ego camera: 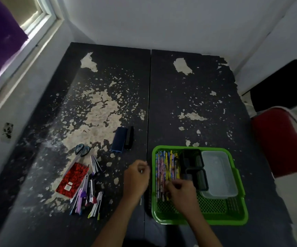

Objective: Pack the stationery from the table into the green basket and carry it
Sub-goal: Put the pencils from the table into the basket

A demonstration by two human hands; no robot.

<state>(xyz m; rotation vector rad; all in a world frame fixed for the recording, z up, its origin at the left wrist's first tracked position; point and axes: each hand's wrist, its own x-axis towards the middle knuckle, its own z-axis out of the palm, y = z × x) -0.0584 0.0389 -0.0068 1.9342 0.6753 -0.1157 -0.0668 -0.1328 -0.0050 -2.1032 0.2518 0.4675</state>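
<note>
So the green basket (pixel 240 177) sits on the right half of a beat-up black table (pixel 188 97) with its paint flaking off. Inside the basket, a row of patterned pencils (pixel 167 166) lies along its left wall, two black mesh holders (pixel 194 166) sit right beside them in the middle, and a clear plastic box (pixel 219 173) fills the right side.

The right hand (pixel 181 189) is over the near end of the pencils, fingers curled down onto them, looks like it's pinching a few. The left hand (pixel 136 177) hangs just left of the basket, fingers curled around something thin, probably a pencil, but it's too blurry to be sure.

Farther left of the basket: a pile of pens (pixel 89 195), a red notebook (pixel 72 180), scissors (pixel 81 150) and a dark blue stapler-ish thing (pixel 123 139). A red chair (pixel 283 143) stands off to the basket's right.
</note>
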